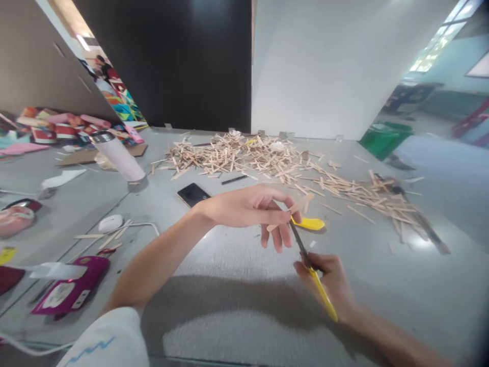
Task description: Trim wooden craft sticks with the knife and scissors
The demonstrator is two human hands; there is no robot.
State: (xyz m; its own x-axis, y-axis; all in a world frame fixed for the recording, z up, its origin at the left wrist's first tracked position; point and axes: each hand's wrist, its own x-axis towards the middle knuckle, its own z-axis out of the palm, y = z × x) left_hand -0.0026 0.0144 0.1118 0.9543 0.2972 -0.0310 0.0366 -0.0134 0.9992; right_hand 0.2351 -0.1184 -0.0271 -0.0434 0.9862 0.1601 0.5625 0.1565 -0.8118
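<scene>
My left hand [254, 206] is raised above the grey table, pinching a flat wooden craft stick [301, 203] between thumb and fingertips. The other fingers hang loosely curled below. My right hand [332, 280] grips a yellow-handled tool with a narrow dark blade [299, 239]. Its yellow end [324, 295] points down toward me, and the blade tip meets the stick at my left fingertips. Whether blade and stick touch, I cannot tell. Just behind the fingertips, a second yellow tool [311, 223] lies on the table, partly covered by my hand.
A large heap of wooden sticks [229, 155] spreads across the back, trailing right to another pile [382, 201]. A phone [193, 194] and a black pen [234, 179] lie behind my left arm. Leftward are a tumbler [120, 158], a white mouse-like object [110, 223] and a magenta device [74, 288].
</scene>
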